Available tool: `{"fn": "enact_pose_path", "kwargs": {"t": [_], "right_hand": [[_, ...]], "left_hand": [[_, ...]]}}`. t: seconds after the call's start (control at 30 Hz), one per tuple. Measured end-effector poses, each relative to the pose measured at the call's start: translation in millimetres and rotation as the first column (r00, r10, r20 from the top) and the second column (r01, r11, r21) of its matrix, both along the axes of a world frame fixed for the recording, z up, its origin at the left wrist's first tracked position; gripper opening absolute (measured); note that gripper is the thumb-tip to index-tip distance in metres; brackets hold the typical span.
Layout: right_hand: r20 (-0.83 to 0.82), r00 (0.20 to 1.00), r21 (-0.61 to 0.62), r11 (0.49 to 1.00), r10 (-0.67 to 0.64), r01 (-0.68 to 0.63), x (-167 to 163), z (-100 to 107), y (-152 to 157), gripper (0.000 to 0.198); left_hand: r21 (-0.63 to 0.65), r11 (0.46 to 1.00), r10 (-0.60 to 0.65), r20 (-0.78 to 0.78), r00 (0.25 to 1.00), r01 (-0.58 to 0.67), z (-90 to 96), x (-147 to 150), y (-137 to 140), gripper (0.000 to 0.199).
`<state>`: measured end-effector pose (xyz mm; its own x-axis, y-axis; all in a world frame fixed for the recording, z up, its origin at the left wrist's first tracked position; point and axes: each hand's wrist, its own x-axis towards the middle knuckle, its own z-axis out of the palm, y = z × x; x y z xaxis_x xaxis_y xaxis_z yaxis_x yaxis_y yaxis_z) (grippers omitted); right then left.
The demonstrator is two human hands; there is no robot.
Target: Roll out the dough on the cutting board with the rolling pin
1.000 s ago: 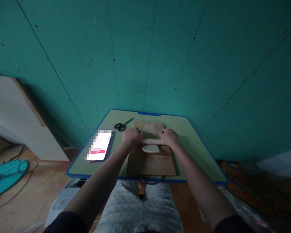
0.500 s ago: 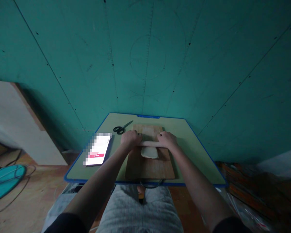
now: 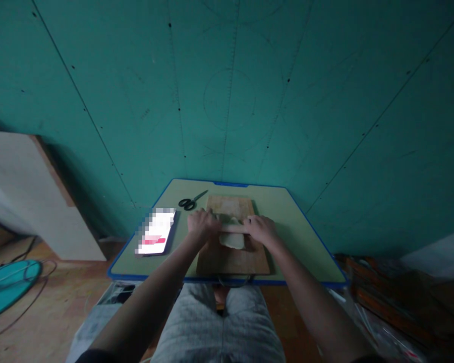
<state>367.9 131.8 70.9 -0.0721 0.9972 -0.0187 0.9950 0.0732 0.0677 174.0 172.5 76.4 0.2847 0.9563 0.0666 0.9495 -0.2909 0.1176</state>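
A wooden rolling pin (image 3: 233, 229) lies across a flattened piece of pale dough (image 3: 232, 241). My left hand (image 3: 204, 223) is closed round the pin's left end, and my right hand (image 3: 260, 228) grips its right end. Dough shows on both the near and far sides of the pin. Beneath it all is a wooden cutting board (image 3: 232, 263), its metal handle toward my lap. The ends of the pin are hidden inside my fingers.
The board rests on a small blue-edged table (image 3: 302, 242). Black-handled scissors (image 3: 192, 200) lie at its back left, and a lit tablet or phone (image 3: 157, 233) at its left. Behind the table rises a green wall (image 3: 227, 101); a white panel (image 3: 41, 191) leans at left.
Both hands have brought the rolling pin slightly nearer to me, from the dough's far edge onto its middle. A flap of dough now shows beyond the pin. The view has shifted a little.
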Motion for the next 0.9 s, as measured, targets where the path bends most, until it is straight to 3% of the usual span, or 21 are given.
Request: {"fn": "enact_pose_path", "kwargs": {"t": [0.1,0.27,0.37,0.63,0.9], "right_hand": [[0.038,0.999,0.050,0.998,0.023,-0.025,-4.2,0.1,-11.5,0.029],[-0.035,0.990,0.071,0.988,-0.134,0.136,-13.7,1.8,-25.9,0.036],[-0.080,0.983,0.114,0.978,-0.164,0.173,-17.1,0.9,-33.2,0.037],[-0.096,0.994,0.312,0.947,-0.048,0.076,-20.0,-9.5,-57.3,0.031],[-0.107,0.992,0.449,0.894,0.064,-0.009,-23.5,-32.2,-97.9,0.033]], "left_hand": [[0.127,0.987,0.101,-0.002,0.995,-0.100,-0.8,2.2,-10.2,0.042],[0.185,0.980,0.071,-0.005,0.997,-0.069,1.8,-0.4,-27.3,0.038],[0.172,0.985,0.027,0.010,1.000,-0.029,2.1,-4.8,-36.6,0.037],[0.239,0.971,-0.022,0.069,0.997,0.005,-9.2,-13.7,-57.0,0.037],[0.343,0.933,-0.143,0.070,0.987,0.111,-43.2,-34.5,-91.1,0.052]]}}
